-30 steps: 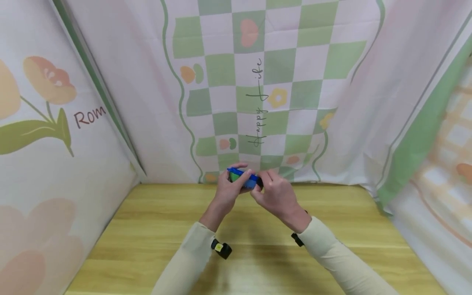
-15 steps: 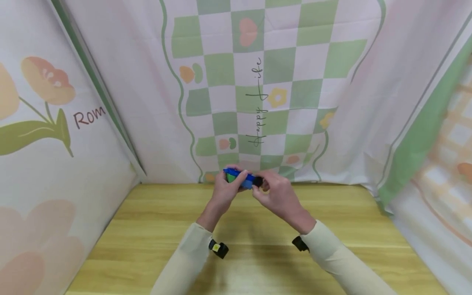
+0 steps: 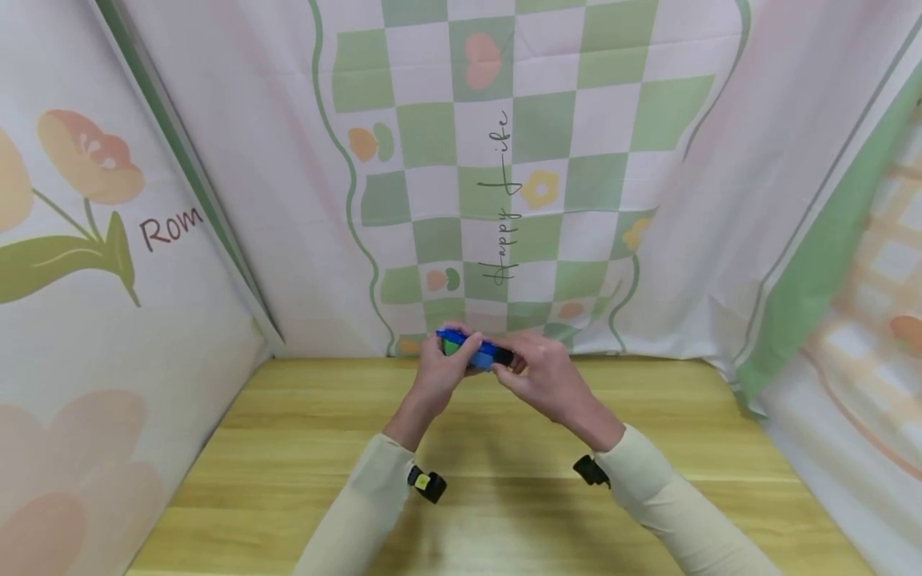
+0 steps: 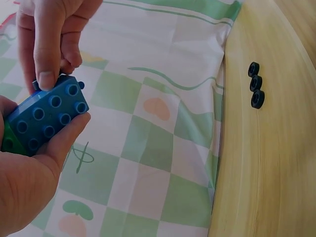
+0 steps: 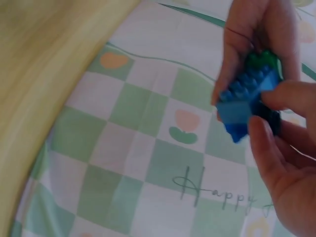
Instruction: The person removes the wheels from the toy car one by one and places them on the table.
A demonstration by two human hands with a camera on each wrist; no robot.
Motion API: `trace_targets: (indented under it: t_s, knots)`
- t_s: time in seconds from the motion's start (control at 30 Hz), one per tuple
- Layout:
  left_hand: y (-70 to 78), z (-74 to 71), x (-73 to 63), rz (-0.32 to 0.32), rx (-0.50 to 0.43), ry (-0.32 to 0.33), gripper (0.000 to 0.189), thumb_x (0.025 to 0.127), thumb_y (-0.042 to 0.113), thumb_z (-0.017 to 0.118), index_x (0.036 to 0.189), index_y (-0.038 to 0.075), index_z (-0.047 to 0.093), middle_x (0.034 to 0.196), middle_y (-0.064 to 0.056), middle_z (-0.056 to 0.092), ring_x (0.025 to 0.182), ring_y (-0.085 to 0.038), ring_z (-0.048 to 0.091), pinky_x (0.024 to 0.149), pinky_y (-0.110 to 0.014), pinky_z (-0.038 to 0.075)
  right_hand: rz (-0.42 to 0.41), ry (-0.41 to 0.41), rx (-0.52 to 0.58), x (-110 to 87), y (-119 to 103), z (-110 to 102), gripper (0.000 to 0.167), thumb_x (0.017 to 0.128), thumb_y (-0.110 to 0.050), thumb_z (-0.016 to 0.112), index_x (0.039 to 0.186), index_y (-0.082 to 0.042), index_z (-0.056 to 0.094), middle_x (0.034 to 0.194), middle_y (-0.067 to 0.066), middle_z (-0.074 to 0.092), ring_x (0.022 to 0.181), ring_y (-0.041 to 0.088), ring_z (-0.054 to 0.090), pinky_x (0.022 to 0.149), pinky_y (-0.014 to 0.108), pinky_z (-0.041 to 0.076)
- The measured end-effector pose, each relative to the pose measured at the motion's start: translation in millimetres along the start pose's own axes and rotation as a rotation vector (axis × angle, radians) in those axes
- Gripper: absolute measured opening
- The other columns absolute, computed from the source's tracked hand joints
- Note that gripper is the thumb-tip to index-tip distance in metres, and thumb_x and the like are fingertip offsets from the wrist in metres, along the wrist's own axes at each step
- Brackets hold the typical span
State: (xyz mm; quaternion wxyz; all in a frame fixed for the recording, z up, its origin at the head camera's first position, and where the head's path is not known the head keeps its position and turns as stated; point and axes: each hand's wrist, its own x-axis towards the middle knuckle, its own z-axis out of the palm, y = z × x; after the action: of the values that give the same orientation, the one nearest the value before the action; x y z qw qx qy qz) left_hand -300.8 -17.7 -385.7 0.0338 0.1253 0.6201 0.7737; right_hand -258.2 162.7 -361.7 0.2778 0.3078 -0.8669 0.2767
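Observation:
In the head view my left hand [image 3: 438, 372] grips a toy block build, its thumb along the side. The build joins a studded light blue building block [image 4: 52, 113], a green block [image 5: 266, 60] and a dark blue piece [image 3: 461, 337] on the opposite side from the studs. It is held above the table, tilted. At its right end, my right hand [image 3: 547, 374] pinches a small black wheel [image 3: 503, 357] between thumb and fingers, against the dark blue piece. Fingers partly cover the wheel, so whether it is attached cannot be told.
Several black wheels, one of them this wheel [image 4: 257, 99], lie in a row on the wooden table [image 4: 271, 163] in the left wrist view. A checked cloth [image 3: 475, 192] hangs behind the table, and printed cloth panels [image 3: 94, 336] stand at the sides.
The build has shifted slightly left with my left hand. My right fingers have changed their hold, and more of the black wheel shows; the right wrist has moved a little right.

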Motion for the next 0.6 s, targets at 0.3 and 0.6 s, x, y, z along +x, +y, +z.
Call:
trace_targets:
  t_s: [0.3, 0.6]
  knots:
    - [-3.4, -3.1, 2.1, -0.041, -0.020, 0.019, 0.017, 0.100, 0.019, 0.066, 0.107, 0.008, 0.055, 0.117, -0.016, 0.058, 0.102, -0.028, 0.066, 0.084, -0.035, 0.062, -0.021, -0.082, -0.176, 7.5, -5, 3, 0.027, 0.087, -0.008, 0.073, 0.111, 0.003, 0.071, 0.093, 0.013, 0.073, 0.069, 0.013, 0.064, 0.056, 0.017, 0.053]
    - [-2.1, -3.4, 2.6, -0.051, -0.004, 0.022, 0.018, 0.101, 0.021, 0.065, 0.107, 0.009, 0.054, 0.119, -0.017, 0.058, 0.103, -0.026, 0.065, 0.083, -0.034, 0.062, -0.106, -0.027, -0.252, 6.6, -2, 11, 0.031, 0.084, -0.006, 0.075, 0.113, 0.006, 0.069, 0.090, 0.014, 0.073, 0.067, 0.015, 0.066, 0.055, 0.021, 0.055]
